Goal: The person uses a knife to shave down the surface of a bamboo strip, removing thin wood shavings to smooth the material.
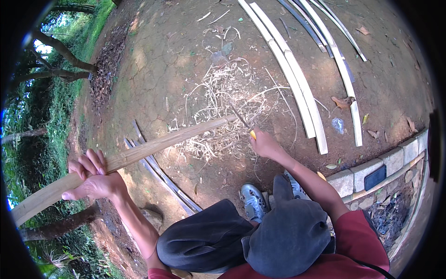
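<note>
A long, pale bamboo strip (172, 142) slants from the lower left up to the middle of the head view. Its narrow tip lies over a heap of curled shavings (223, 93). My left hand (95, 180) supports the strip on its palm, with the fingers curled over the far edge and the thumb along the near side. In my right hand (266, 145) is a knife (240, 116) with a yellow handle, mostly covered by the fist. The thin dark blade crosses the strip's tip; whether it touches cannot be made out.
Split bamboo strips (297, 88) lie on the dirt at the far right. Darker strips (169, 179) rest near my left knee. A dark phone (375, 178) is on the stone curb (353, 181) at right. Trees and shrubs edge the left side.
</note>
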Demonstrator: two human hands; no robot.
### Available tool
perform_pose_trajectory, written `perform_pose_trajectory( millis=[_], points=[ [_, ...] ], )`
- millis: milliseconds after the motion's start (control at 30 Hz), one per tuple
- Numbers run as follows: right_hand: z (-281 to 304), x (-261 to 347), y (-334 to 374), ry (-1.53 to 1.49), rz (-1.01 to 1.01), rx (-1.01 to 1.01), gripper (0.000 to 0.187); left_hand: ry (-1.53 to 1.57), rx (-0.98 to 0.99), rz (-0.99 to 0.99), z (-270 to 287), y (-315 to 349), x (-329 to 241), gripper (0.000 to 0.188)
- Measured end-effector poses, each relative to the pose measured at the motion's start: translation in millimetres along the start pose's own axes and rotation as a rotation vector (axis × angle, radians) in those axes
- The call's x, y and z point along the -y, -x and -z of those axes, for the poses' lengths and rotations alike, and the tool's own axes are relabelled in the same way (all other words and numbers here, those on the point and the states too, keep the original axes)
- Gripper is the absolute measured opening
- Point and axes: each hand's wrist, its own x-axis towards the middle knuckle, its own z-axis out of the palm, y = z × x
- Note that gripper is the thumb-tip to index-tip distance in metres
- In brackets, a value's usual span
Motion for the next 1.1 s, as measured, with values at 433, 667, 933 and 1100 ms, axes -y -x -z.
perform_pose_trajectory(
  millis=[433,667,933,1100],
  points=[
    [41,-9,19,-0.004,-0.063,0.014,0.034,0.188,0.26,0.263,62,-37,3,0.068],
    [19,8,20,-0.032,-0.049,0.108,0.032,0.001,0.15,0.063,77,-30,-10,0.076],
    [61,17,45,-0.186,0.021,-0.117,0.035,0.293,0.237,-0.046,89,-40,-58,0.08],
    [108,-31,64,-0.048,-0.121,-0.25,0.036,0.275,0.263,0.0,96,-44,-55,0.079]
  ],
)
